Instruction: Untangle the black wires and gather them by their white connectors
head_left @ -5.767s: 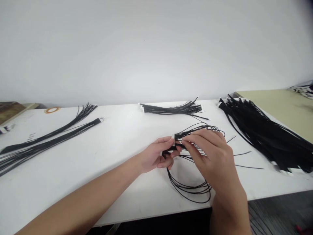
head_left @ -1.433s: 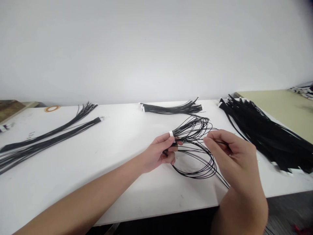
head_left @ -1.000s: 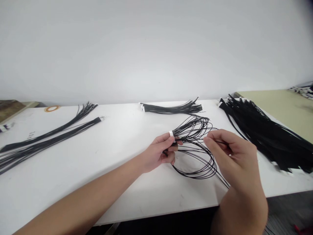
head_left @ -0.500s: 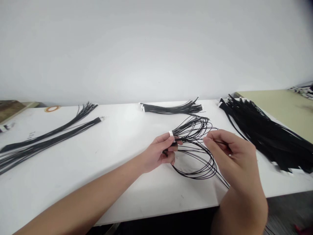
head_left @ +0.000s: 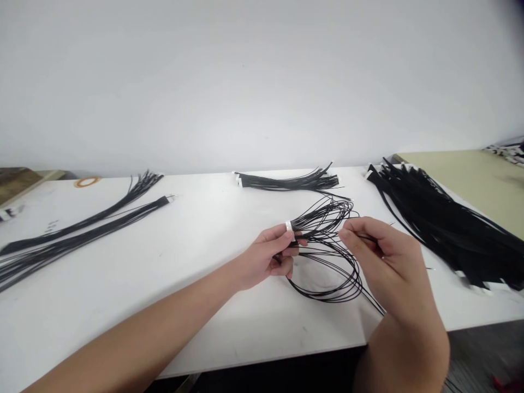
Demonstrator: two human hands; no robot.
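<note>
Between thumb and fingers, my left hand [head_left: 272,254] grips a white connector [head_left: 289,227] with many thin black wires [head_left: 331,295] coming out of it. The wires loop to the right and curve back under my left fingers. My right hand [head_left: 387,256] is closed in a pinch at the right side of the loops, with a thin black wire between thumb and forefinger. Part of that wire is hidden by the hand. Two loose wire ends hang below, near the right wrist.
Behind the hands lies a small bundle of black wires [head_left: 282,181] with white connectors. A large pile of black cables [head_left: 450,224] is at the right. Two long cable bundles [head_left: 82,226] lie at the left, near an orange tape ring [head_left: 87,182]. A white wall [head_left: 262,82] rises behind the table.
The connector in my left hand has shifted very slightly right and down. My right hand has moved a little to the left, still pinching the wire.
</note>
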